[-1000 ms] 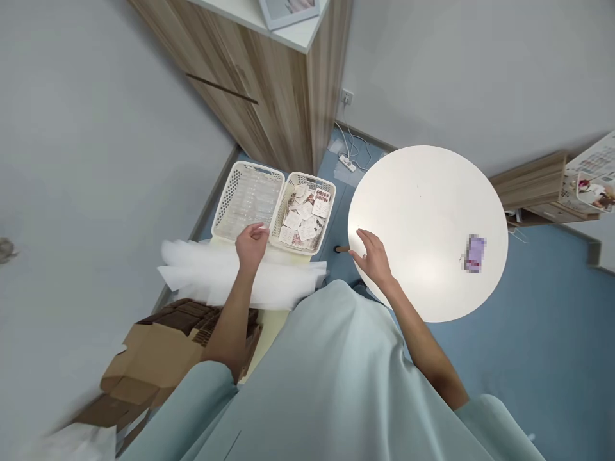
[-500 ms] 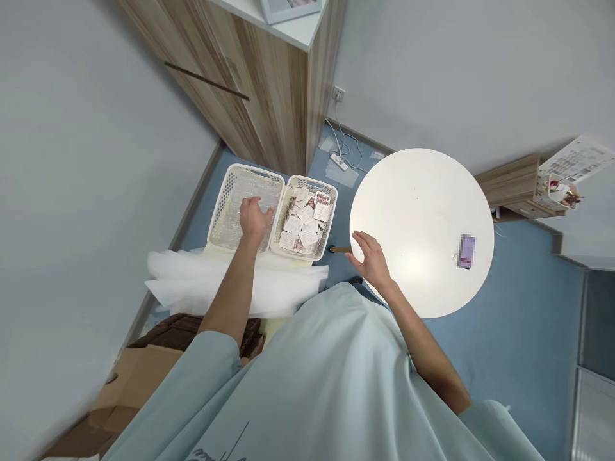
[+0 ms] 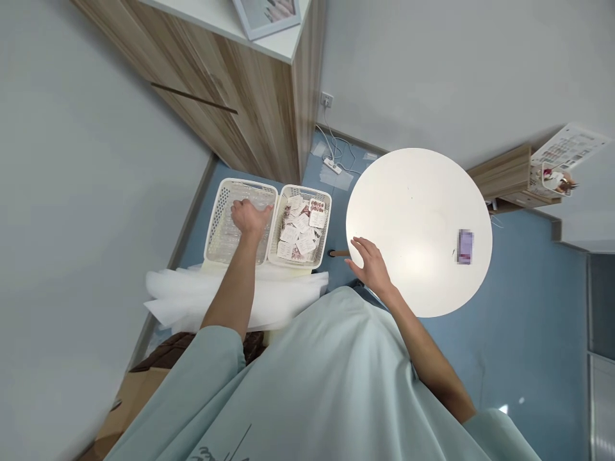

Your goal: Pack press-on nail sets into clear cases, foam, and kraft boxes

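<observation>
My left hand (image 3: 250,218) is over the left white plastic basket (image 3: 211,224), its thumb held apart from its fingers. Under it lie clear plastic packages (image 3: 237,190), which the hand partly covers; I cannot tell whether the fingertips touch them. Beside this basket stands a second white basket (image 3: 328,221) filled with small packets bearing white cards (image 3: 301,223), some showing reddish oval pieces. My right hand (image 3: 373,266) is at the near left edge of a round white table (image 3: 413,192), fingers spread and nothing in them.
White foam sheeting (image 3: 278,298) lies in front of the baskets, with a cardboard box (image 3: 132,400) nearer me. A wood-grain cabinet (image 3: 259,109) rises behind. A power strip (image 3: 332,166) with cables lies on the floor. The table carries a blurred purple item (image 3: 465,247).
My view has shifted slightly, so the baskets appear lower. My left hand has moved a little left over the packages. My right hand has barely moved.
</observation>
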Demonstrator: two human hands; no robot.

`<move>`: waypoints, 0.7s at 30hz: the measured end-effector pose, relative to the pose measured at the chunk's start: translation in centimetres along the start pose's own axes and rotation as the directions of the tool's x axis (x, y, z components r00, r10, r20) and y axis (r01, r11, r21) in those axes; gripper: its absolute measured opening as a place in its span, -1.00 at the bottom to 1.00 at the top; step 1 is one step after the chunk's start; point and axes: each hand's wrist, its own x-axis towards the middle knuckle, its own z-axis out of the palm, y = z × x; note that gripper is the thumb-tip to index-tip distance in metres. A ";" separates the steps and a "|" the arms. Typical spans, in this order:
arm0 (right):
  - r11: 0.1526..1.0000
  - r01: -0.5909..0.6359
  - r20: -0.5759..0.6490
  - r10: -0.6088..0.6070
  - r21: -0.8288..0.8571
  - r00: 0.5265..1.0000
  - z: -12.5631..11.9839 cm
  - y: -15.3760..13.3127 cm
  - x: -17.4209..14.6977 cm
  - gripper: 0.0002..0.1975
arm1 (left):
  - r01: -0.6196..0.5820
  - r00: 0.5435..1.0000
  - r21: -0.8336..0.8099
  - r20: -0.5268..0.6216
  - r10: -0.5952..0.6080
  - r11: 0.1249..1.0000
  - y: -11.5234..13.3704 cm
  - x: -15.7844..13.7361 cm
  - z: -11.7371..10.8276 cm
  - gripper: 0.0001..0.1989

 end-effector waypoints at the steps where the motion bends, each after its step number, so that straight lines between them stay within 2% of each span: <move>1: 1.000 -0.003 0.000 0.003 -0.001 1.000 0.0 0.1 -0.1 -0.46 | 0.001 1.000 0.010 0.004 -0.001 1.000 0.2 0.3 -0.1 -0.27; 6: 1.000 -0.007 -0.016 0.007 0.019 1.000 -0.1 0.5 -0.3 -0.46 | 0.006 1.000 0.008 -0.022 -0.006 1.000 0.5 0.2 -1.5 -0.29; 10: 0.998 0.003 -0.041 0.000 0.070 0.999 -0.5 0.9 -0.2 -0.48 | -0.010 0.995 -0.114 -0.097 -0.001 0.993 0.2 -2.9 -3.7 -0.30; 13: 0.992 0.008 -0.048 -0.001 0.128 0.999 -1.0 0.9 -0.1 -0.48 | -0.100 0.987 -0.220 -0.142 0.069 0.970 1.0 -7.4 -5.6 -0.36; 17: 0.964 -0.028 -0.061 0.046 0.265 0.997 -2.8 0.7 -0.2 -0.49 | -0.267 0.961 -0.306 -0.154 0.229 0.914 3.9 -15.1 -7.0 -0.34; 21: 0.858 -0.111 -0.036 0.149 0.502 0.988 -5.7 0.8 -1.2 -0.50 | -0.394 0.919 -0.401 -0.143 0.368 0.827 7.6 -22.5 -7.0 -0.30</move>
